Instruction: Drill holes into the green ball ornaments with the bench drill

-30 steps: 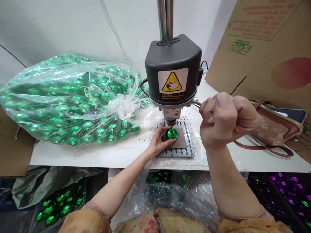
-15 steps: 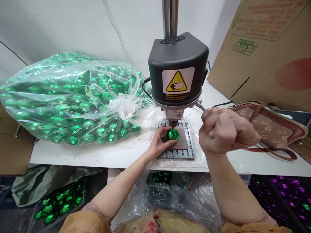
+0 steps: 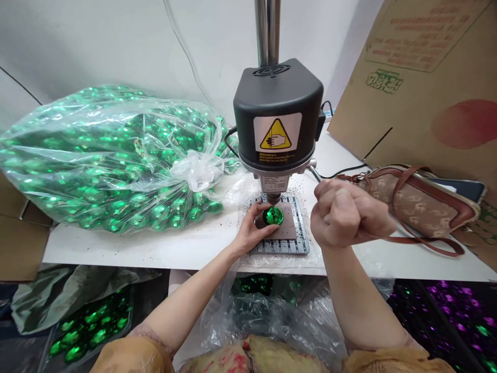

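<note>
A small bench drill press (image 3: 277, 116) with a black head and a yellow warning label stands on the white table (image 3: 155, 246). My left hand (image 3: 254, 228) pinches a shiny green faceted ball (image 3: 273, 215) on a brown pad on the slotted metal base (image 3: 301, 241), right under the drill tip. My right hand (image 3: 345, 215) is a closed fist round the press's feed lever (image 3: 315, 173), whose metal rod runs up to the drill head.
A big clear plastic bag of several green balls (image 3: 112, 160) lies left of the press. A brown purse (image 3: 411, 199) and a cardboard box (image 3: 427, 77) are at the right. Below the table sit bags of green balls (image 3: 93, 324) and purple ones (image 3: 450, 311).
My right fist has pulled the lever down and toward me, and the drill tip has come down onto the green ball. My left hand has stayed on the ball.
</note>
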A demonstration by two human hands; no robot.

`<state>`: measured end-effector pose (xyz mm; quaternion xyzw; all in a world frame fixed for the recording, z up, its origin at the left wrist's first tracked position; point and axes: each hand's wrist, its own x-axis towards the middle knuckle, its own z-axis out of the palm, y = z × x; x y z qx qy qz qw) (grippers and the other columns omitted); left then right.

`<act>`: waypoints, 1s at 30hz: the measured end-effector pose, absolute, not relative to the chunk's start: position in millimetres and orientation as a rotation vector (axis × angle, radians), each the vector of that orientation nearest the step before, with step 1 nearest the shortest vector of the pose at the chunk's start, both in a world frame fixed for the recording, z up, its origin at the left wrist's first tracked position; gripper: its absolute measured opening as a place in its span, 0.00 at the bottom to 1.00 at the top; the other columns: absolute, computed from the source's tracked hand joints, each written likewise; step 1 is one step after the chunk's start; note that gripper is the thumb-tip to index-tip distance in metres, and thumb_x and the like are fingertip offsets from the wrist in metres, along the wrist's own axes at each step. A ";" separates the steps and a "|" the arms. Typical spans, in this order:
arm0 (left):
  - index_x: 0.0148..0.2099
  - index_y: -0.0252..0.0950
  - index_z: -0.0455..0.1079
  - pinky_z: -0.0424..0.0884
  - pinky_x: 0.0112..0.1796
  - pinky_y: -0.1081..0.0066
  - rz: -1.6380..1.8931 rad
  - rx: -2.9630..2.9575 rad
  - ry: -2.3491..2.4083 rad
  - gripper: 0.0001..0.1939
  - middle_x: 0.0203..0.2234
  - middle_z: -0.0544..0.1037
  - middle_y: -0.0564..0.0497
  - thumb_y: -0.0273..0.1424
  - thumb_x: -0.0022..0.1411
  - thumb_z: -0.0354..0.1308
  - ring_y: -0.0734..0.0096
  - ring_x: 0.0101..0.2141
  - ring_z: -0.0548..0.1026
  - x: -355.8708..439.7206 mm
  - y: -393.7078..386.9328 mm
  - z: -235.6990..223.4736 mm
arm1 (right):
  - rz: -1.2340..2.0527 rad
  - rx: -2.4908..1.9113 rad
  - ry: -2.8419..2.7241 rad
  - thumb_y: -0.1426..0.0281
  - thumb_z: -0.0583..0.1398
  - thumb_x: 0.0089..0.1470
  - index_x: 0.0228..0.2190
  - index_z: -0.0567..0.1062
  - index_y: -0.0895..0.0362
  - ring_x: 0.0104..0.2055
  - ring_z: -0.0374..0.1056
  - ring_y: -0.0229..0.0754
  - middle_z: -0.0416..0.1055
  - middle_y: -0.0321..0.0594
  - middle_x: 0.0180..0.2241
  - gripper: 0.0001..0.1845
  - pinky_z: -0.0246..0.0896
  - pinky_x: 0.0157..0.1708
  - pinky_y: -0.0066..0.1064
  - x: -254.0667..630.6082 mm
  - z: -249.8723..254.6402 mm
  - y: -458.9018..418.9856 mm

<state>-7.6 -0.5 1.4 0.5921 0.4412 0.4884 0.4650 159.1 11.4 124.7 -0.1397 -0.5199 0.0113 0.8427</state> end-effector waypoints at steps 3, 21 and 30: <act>0.50 0.43 0.74 0.53 0.66 0.54 1.200 1.475 1.094 0.24 0.55 0.75 0.47 0.34 0.51 0.75 0.52 0.65 0.63 -5.3 -0.4 3.6 | 0.119 -0.433 -0.993 0.73 0.58 0.56 0.17 0.47 0.56 0.15 0.44 0.26 0.43 0.28 0.14 0.26 0.41 0.16 0.28 155.9 155.9 9.5; 0.57 0.41 0.70 0.73 0.54 0.55 0.776 2.922 0.892 0.17 0.48 0.80 0.42 0.35 0.68 0.58 0.55 0.52 0.76 -69.1 -95.1 -8.2 | 0.267 -0.488 -0.992 0.71 0.60 0.56 0.16 0.56 0.56 0.15 0.49 0.26 0.52 0.27 0.12 0.23 0.42 0.18 0.28 154.8 188.0 13.7; 0.60 0.34 0.68 0.65 0.56 0.44 -0.507 2.678 1.850 0.32 0.52 0.76 0.34 0.23 0.52 0.67 0.39 0.56 0.70 -136.8 56.8 80.7 | 0.244 -0.491 -1.018 0.72 0.58 0.59 0.17 0.52 0.57 0.16 0.50 0.23 0.50 0.26 0.14 0.25 0.42 0.20 0.25 153.3 185.9 9.1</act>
